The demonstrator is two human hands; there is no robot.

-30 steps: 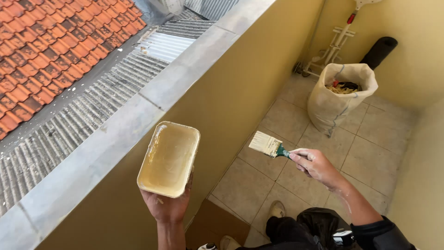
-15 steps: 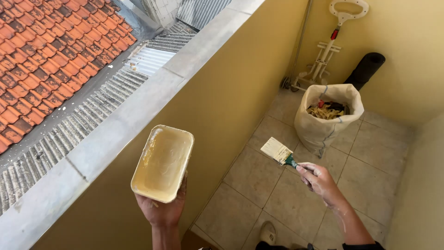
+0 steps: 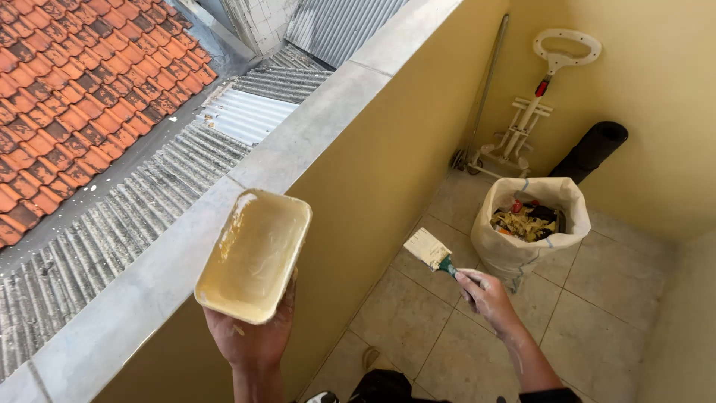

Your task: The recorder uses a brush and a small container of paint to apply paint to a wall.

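- The left hand point(image 3: 253, 339) was raised beside the yellow parapet wall point(image 3: 373, 186), its fingers spread under and clamped on a shallow rectangular tray point(image 3: 255, 255) smeared with yellowish paint.
- The tray sat tilted, its open side facing the camera, just in front of the grey concrete top of the wall point(image 3: 298, 142), near the wall's nearer end.
- The right hand point(image 3: 488, 298) was held out over the tiled floor point(image 3: 597, 298), its fingers closed around the green handle of a flat paintbrush point(image 3: 431, 250).
- The brush's pale bristles pointed up and left, toward the wall but clear of it, and well apart from the tray.
- A white sack point(image 3: 529, 224) filled with mixed rubbish stood on the floor near the far corner, just beyond the brush.
- A white-handled cart frame point(image 3: 533, 112) and a dark roll point(image 3: 593, 149) leaned against the far wall.
- Beyond the parapet lay corrugated sheeting point(image 3: 112, 239) and red roof tiles point(image 3: 74, 89).
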